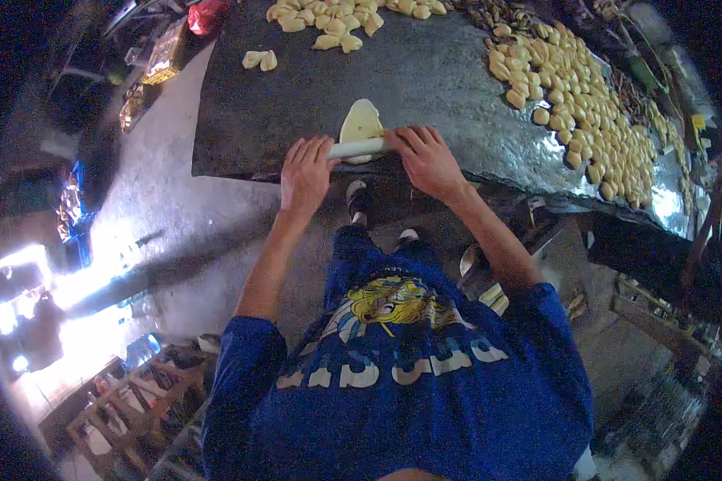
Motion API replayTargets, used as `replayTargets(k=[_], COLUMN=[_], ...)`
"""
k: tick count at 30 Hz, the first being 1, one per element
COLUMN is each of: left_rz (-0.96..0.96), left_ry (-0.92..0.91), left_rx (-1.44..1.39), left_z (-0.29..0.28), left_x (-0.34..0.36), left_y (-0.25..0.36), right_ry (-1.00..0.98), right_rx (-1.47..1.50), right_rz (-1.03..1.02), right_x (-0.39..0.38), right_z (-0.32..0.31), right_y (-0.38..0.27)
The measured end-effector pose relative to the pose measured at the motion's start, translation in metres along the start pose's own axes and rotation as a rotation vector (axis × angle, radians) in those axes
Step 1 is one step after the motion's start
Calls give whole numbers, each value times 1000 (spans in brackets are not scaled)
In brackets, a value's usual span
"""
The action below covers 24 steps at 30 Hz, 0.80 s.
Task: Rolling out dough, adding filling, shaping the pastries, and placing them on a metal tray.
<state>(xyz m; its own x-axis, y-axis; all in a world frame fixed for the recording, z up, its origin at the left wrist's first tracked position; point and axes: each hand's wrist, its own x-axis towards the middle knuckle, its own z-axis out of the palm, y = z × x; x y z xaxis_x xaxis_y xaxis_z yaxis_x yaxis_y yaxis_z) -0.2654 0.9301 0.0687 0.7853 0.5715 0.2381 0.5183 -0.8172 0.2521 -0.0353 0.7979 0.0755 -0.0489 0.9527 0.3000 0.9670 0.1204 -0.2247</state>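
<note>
Both my hands grip a white rolling pin (354,148) at the near edge of a dark worktop (297,104). My left hand (306,168) is closed round its left end, and my right hand (427,159) round its right end. Under the pin lies a flattened oval of pale dough (363,120). Most of the dough shows beyond the pin, with a small strip on the near side. Two or so small dough pieces (260,60) rest farther off to the left on the worktop.
Many dough balls (578,104) cover the worktop's right side. More dough pieces (329,22) lie at its far edge. Behind me on the left stands a wooden crate (132,401) with bottles. A yellow box (165,56) and a red bag (208,16) sit at the far left.
</note>
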Motion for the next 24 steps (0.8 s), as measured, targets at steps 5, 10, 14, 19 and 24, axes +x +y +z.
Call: replayTargets(k=[5,10,14,19,24], left_rz=[-31,-94,-82,-61,-96], left_ry=[254,129,114,141,186], left_rx=[46,-178,-242,-256,-281], left_z=[-21,-12,4,12,16], left_x=[16,11,8,7,10], left_y=[7,22,20,15,13], right_ry=[90,135,242,154,30], right_rx=[39,-64,-260,93,197], right_rz=[49,460,411,48,-94], right_x=[-3,-11,-6,10,24], right_z=[-9,-16,-21,-12,7], right_y=[26,53,50,11,1])
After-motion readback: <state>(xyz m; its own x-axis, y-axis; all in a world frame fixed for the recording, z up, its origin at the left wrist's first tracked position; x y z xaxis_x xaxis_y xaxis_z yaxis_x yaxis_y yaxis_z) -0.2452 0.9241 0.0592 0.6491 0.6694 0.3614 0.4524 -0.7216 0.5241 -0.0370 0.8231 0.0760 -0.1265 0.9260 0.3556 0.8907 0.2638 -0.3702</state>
